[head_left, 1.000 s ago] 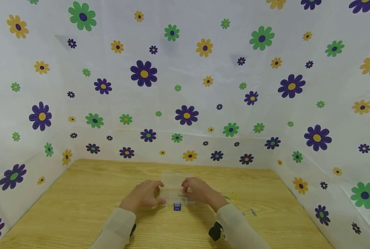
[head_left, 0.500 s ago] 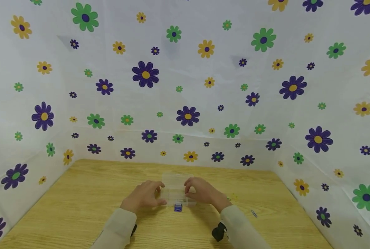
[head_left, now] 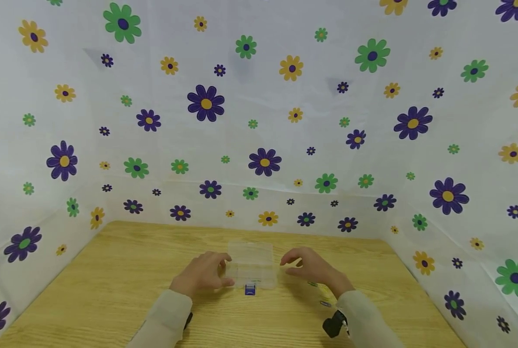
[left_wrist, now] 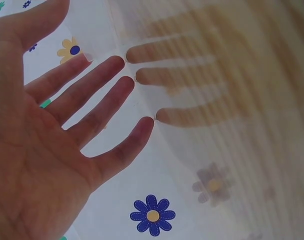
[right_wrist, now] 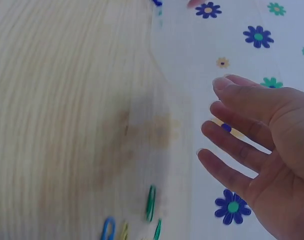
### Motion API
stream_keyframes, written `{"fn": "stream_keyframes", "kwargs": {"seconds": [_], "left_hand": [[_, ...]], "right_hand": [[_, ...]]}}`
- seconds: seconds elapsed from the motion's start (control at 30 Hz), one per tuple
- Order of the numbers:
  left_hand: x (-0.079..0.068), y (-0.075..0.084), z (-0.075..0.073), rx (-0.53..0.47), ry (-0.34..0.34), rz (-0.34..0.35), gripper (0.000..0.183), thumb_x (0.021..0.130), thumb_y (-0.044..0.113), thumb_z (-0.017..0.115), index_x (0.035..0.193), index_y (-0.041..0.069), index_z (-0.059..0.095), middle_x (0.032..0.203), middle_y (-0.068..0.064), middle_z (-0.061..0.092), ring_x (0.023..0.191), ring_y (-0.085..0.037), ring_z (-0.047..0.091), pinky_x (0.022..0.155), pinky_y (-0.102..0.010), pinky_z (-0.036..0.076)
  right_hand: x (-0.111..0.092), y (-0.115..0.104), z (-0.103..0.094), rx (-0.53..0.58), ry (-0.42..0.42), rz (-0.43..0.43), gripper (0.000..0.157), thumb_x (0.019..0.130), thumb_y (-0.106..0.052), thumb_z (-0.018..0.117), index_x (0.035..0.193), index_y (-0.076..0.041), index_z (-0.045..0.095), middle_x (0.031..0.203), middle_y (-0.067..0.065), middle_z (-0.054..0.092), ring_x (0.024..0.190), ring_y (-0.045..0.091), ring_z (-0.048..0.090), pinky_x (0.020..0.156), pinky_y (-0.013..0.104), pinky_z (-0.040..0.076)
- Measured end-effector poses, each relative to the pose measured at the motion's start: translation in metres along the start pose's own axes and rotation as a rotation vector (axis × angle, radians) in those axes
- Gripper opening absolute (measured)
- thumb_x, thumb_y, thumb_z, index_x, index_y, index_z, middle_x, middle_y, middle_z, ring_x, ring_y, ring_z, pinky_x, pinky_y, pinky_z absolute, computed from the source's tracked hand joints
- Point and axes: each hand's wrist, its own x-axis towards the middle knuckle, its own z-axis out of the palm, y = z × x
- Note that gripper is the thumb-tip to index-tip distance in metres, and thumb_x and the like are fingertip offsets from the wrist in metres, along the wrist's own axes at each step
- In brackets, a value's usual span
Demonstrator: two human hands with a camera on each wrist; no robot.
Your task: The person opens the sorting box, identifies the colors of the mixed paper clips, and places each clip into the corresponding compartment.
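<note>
I find the clear box (head_left: 265,276) on the table (head_left: 132,270), lid (head_left: 251,252) laid back, presumably for access; left hand (head_left: 202,273) loosely spread at its left edge, perhaps steadying, contact unclear; right hand (head_left: 313,266), relaxed, visibly empty, near loose paper clips (head_left: 325,303).

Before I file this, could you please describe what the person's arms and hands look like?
The left sleeve and right sleeve are plain, pale cream; the left hand and right hand are ungloved. A black device shows beside the right sleeve, a dark sliver beside the left.
</note>
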Motion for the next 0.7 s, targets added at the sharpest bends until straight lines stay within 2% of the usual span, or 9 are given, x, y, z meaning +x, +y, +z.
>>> {"fn": "stream_keyframes", "kwargs": {"seconds": [0.23, 0.43, 0.6, 0.7], "left_hand": [[-0.001, 0.000, -0.001, 0.007, 0.006, 0.002, 0.060, 0.082, 0.046, 0.084, 0.128, 0.011, 0.067, 0.113, -0.005, 0.071, 0.109, -0.028, 0.064, 0.101, -0.057, 0.050], [-0.001, -0.002, 0.000, 0.010, 0.005, 0.009, 0.060, 0.083, 0.047, 0.083, 0.129, 0.012, 0.067, 0.114, -0.005, 0.071, 0.110, -0.028, 0.064, 0.102, -0.057, 0.050], [0.000, -0.001, 0.000, 0.008, 0.002, 0.008, 0.059, 0.083, 0.047, 0.083, 0.129, 0.012, 0.066, 0.114, -0.005, 0.071, 0.110, -0.029, 0.064, 0.102, -0.057, 0.050], [0.000, 0.000, 0.000, 0.008, 0.002, 0.006, 0.060, 0.084, 0.047, 0.082, 0.129, 0.013, 0.066, 0.114, -0.005, 0.071, 0.110, -0.028, 0.064, 0.103, -0.057, 0.049]], "right_hand": [[-0.022, 0.017, -0.007, 0.076, 0.000, 0.042, 0.022, 0.096, -0.011, 0.072, 0.115, 0.000, 0.074, 0.117, 0.015, 0.075, 0.106, 0.031, 0.071, 0.088, 0.041, 0.061], [-0.038, 0.031, -0.010, 0.081, 0.060, 0.076, 0.020, 0.095, -0.011, 0.073, 0.113, -0.001, 0.074, 0.118, 0.017, 0.074, 0.105, 0.031, 0.070, 0.083, 0.030, 0.060], [-0.048, 0.038, -0.010, 0.087, 0.110, 0.071, 0.017, 0.095, -0.008, 0.072, 0.109, 0.000, 0.075, 0.116, 0.020, 0.073, 0.105, 0.036, 0.070, 0.082, 0.030, 0.060], [-0.052, 0.041, -0.010, 0.072, 0.133, 0.078, 0.014, 0.095, -0.011, 0.073, 0.105, -0.002, 0.076, 0.116, 0.019, 0.073, 0.105, 0.034, 0.070, 0.082, 0.030, 0.060]]}}
